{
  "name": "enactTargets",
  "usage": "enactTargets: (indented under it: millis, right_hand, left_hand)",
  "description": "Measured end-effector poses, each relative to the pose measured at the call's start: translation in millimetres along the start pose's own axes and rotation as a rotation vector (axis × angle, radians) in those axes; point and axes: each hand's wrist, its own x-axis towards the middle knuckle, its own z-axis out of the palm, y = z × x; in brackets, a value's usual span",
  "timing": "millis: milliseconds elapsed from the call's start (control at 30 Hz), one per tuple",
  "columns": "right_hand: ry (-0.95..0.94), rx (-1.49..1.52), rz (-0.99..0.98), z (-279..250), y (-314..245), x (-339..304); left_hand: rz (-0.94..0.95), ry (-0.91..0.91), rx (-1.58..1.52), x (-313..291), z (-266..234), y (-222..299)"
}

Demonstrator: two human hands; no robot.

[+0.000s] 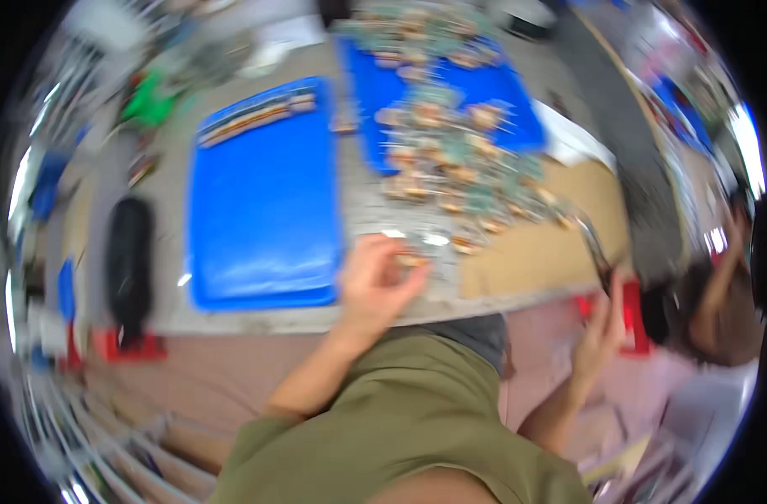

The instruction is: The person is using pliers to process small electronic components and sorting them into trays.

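Observation:
My left hand (375, 281) is at the table's front edge, thumb and forefinger closed on a small copper-coloured part (412, 259). Motion blur hides the part's detail. To the right, at the edge of a brown cardboard sheet (534, 260), my right hand (600, 332) is closed around a slim, dark metal tool (596, 245) that points up and away; its exact kind is too smeared to tell. Beyond my left hand spreads a loose pile of similar copper-coloured parts (450, 160) with thin wires and greenish pieces, running from a blue tray onto the cardboard.
Left of the pile lies a blue tray (266, 227) with a row of copper-coloured parts (257, 118) along its far end. Another blue tray (522, 118) is under the pile. A long black object (130, 260) stands at the left, and a red object (635, 317) is beside my right hand.

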Motion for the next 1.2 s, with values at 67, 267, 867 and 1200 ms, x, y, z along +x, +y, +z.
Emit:
enactTargets:
  millis: [67, 267, 867, 1200]
  right_hand:
    - [-0.088, -0.258, -0.255, -1.8, -6.4, 23.5]
    - [-0.208, -0.657, -0.528, 0.9, 5.7, 66.7]
    - [-0.08, -0.373, -0.591, -2.2, 5.1, 135.1]
    - [0.127, -0.183, -0.623, -8.6, -17.7, 113.5]
  left_hand:
    - [-0.114, 0.045, -0.059, -3.0, 0.8, -5.0]
    - [-0.103, -0.012, -0.075, -0.1, 4.6, 3.5]
    - [-0.241, -0.059, 0.283, 13.3, 9.9, 14.0]
    - [-0.137, 0.307, 0.697, 47.5, -112.7, 15.9]
